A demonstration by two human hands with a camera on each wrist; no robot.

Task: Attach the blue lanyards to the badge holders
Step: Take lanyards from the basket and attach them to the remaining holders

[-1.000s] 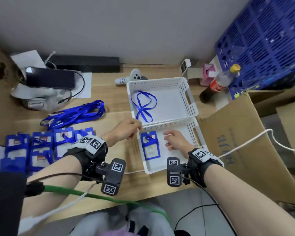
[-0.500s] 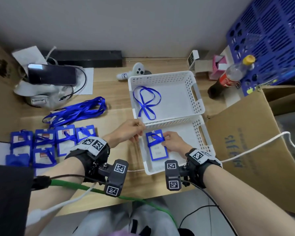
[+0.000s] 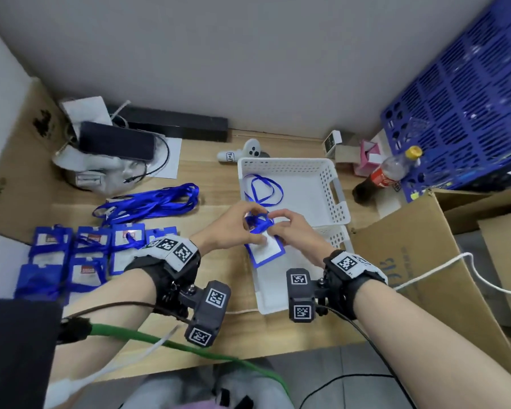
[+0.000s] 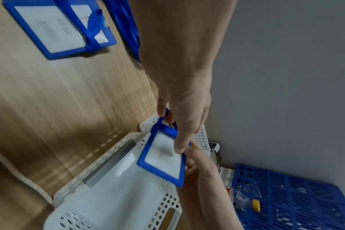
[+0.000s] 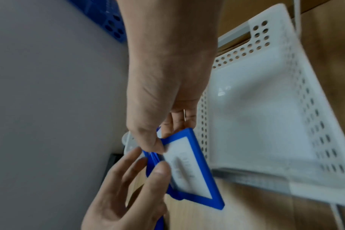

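A blue-framed badge holder (image 3: 267, 250) with a white card is held tilted above the near white basket (image 3: 278, 302). A blue lanyard (image 3: 258, 224) is bunched at its top end. My left hand (image 3: 252, 223) pinches the holder's top left, thumb on its face (image 4: 163, 157). My right hand (image 3: 275, 225) pinches the top right edge, thumb on the frame (image 5: 189, 166). How the lanyard sits in the slot is hidden by my fingers. Another blue lanyard (image 3: 263, 190) lies in the far white basket (image 3: 331, 184).
A pile of loose blue lanyards (image 3: 148, 202) lies on the wooden table, with several badge holders (image 3: 86, 249) in rows at the left. A cola bottle (image 3: 384, 175), a blue crate (image 3: 460, 113) and a cardboard box (image 3: 410, 261) stand on the right. A white controller (image 3: 242, 153) lies behind the baskets.
The badge holder has been lifted out of the near basket. Both hands have come together on its top end, where the lanyard is now bunched.
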